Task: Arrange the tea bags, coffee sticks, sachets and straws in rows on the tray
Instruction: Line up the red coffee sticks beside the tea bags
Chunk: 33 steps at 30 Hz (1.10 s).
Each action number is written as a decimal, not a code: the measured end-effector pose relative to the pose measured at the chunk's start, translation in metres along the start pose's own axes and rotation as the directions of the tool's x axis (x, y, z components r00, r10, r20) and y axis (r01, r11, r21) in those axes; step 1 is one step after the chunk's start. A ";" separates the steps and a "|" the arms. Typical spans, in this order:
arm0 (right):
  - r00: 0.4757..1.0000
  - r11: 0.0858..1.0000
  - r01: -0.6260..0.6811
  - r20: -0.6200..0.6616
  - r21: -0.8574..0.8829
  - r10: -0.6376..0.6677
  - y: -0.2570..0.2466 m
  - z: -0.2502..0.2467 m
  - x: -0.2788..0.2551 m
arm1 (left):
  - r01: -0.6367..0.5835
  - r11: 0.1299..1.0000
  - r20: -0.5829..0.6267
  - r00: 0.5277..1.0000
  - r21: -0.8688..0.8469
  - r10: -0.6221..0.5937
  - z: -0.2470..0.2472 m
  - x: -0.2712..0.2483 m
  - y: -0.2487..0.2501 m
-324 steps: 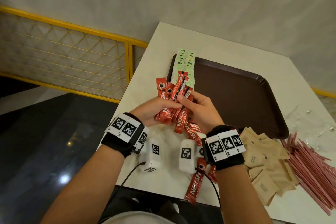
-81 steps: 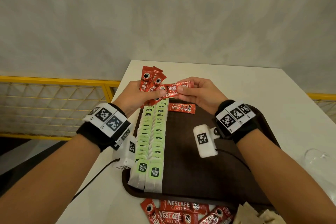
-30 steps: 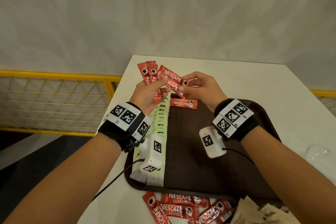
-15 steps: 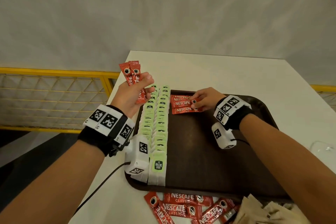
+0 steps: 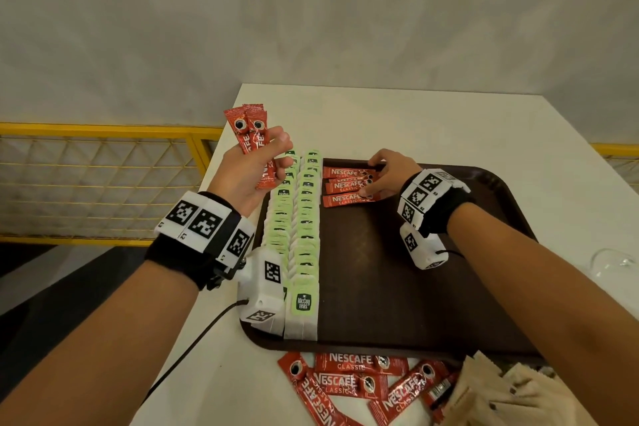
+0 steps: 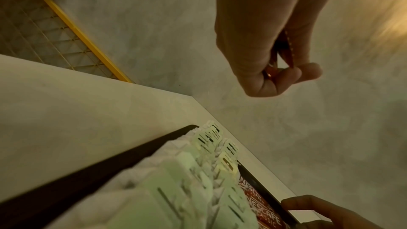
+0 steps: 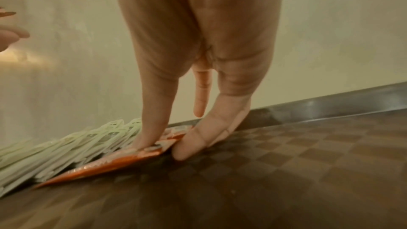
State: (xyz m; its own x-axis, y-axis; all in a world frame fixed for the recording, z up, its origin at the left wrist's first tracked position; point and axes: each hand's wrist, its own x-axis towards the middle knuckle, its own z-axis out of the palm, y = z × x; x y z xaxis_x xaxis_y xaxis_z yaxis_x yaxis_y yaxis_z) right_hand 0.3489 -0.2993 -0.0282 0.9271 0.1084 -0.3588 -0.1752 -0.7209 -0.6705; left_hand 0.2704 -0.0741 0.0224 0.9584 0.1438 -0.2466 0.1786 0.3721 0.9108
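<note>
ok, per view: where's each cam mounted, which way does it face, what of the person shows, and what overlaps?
Head: worn on the head, facing forward-down at the tray; both forearms, left hand gripping coffee sticks, right hand on the laid sticks.
Left wrist: looks along the left hand, tea bags below.
Right wrist: low over the tray, right-hand fingers pressing a stick.
Shared: all three show the tea bags and laid sticks.
</note>
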 end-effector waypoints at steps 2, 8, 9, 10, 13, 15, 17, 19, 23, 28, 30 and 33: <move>0.999 0.997 0.006 -0.043 -0.082 -0.009 0.002 0.000 -0.002 | -0.002 1.000 0.004 1.000 0.005 0.002 0.000 0.000 0.000; 0.995 0.963 0.044 -0.079 -0.266 -0.067 0.001 0.005 -0.009 | -0.003 1.000 0.016 1.000 0.016 0.002 0.003 0.000 -0.001; 0.994 0.958 0.053 -0.073 -0.280 -0.076 -0.001 0.006 -0.009 | -0.003 1.000 0.018 1.000 0.020 0.003 0.004 0.000 -0.002; 0.994 0.957 0.056 -0.075 -0.286 -0.080 -0.002 0.007 -0.009 | -0.005 1.000 0.019 1.000 0.026 0.004 0.005 0.000 -0.002; 0.988 0.962 0.066 -0.119 -0.263 -0.100 -0.005 0.008 -0.013 | -0.007 0.999 0.023 1.000 0.036 0.006 0.005 -0.001 -0.001; 0.982 0.947 0.106 -0.118 -0.302 -0.147 -0.005 0.006 -0.018 | -0.010 0.999 0.022 1.000 0.035 0.009 0.004 -0.001 0.000; 0.977 0.909 0.157 -0.077 -0.387 -0.201 -0.004 0.003 -0.025 | -0.013 0.999 0.017 1.000 0.033 0.012 0.002 0.000 0.001; 0.972 0.864 0.205 -0.005 -0.460 -0.234 -0.004 0.001 -0.031 | -0.013 1.000 0.016 1.000 0.028 0.012 0.001 0.000 0.000; 0.967 0.827 0.252 0.150 -0.502 -0.204 0.000 -0.001 -0.040 | -0.009 0.999 0.036 0.999 0.049 0.007 0.003 0.000 -0.001; 0.961 0.833 0.249 0.230 -0.493 -0.151 0.009 -0.006 -0.049 | -0.004 0.998 0.050 0.999 0.059 0.001 0.005 -0.002 -0.003; 0.953 0.795 0.279 0.261 -0.539 -0.157 0.011 -0.007 -0.052 | -0.001 0.998 0.056 0.998 0.060 -0.002 0.006 -0.003 -0.003; 0.915 0.687 0.385 0.351 -0.616 -0.198 0.009 -0.004 -0.057 | 0.000 0.998 0.064 0.998 0.065 -0.004 0.007 -0.003 -0.003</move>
State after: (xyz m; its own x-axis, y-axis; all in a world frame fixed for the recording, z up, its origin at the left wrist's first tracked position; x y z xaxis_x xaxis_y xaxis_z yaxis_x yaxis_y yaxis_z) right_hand 0.2964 -0.3145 -0.0110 0.7672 0.4818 -0.4235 0.4403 -0.8756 -0.1986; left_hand 0.2686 -0.0821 0.0228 0.9700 0.0833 -0.2284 0.1923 0.3120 0.9304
